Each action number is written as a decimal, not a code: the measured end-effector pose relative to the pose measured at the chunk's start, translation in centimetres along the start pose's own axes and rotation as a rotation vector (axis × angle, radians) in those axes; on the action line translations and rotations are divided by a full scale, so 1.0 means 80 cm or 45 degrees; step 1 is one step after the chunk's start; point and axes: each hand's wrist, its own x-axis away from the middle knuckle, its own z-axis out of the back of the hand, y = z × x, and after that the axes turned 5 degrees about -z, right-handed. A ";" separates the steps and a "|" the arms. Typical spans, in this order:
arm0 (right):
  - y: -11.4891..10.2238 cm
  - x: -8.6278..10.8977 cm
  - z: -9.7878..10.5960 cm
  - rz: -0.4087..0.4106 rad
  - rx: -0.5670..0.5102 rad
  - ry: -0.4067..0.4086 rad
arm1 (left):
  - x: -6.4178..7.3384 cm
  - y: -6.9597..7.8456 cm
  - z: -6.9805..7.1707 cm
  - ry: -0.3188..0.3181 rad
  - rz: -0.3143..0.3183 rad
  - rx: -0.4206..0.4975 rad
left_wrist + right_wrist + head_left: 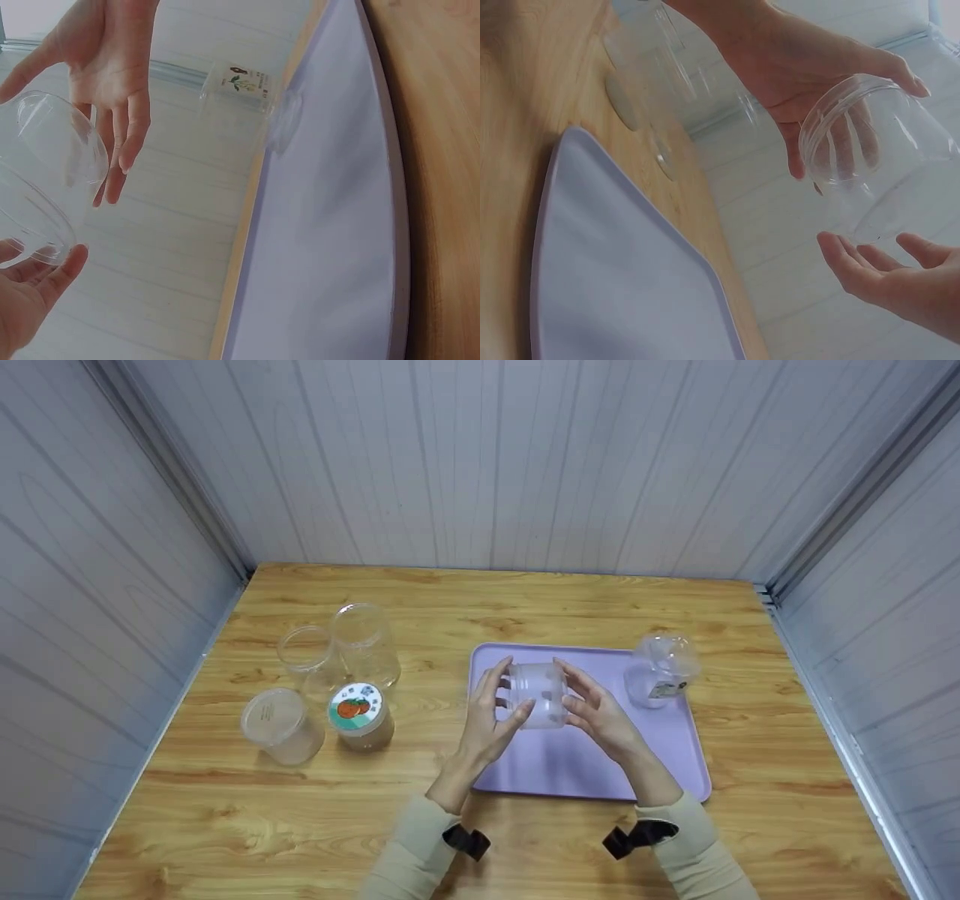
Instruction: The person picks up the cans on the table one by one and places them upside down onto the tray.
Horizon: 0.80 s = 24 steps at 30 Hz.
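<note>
A clear plastic jar [541,697] lies on its side between my two hands above a lilac tray [585,765]. My left hand [484,724] grips its threaded mouth end, with the thumb along the near side. My right hand [609,724] holds the base end loosely, fingers and thumb spread about it. Seen from the right wrist, the left fingers show through the jar wall [900,135], and the right fingertips [829,240] come close to its base; firm contact there is hard to judge. Another clear jar [651,690] with a small printed label stands at the tray's right end.
On the wooden table [405,810] at left stand two clear jars, a taller one [375,652] and a shorter one [311,667]. Before them are a jar with a pale lid [289,735] and one with a fruit-printed lid [358,709]. Panel walls [480,472] enclose the table.
</note>
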 end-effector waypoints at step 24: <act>0.008 0.000 0.001 -0.014 0.069 0.026 | 0.005 -0.001 -0.003 -0.084 0.059 0.022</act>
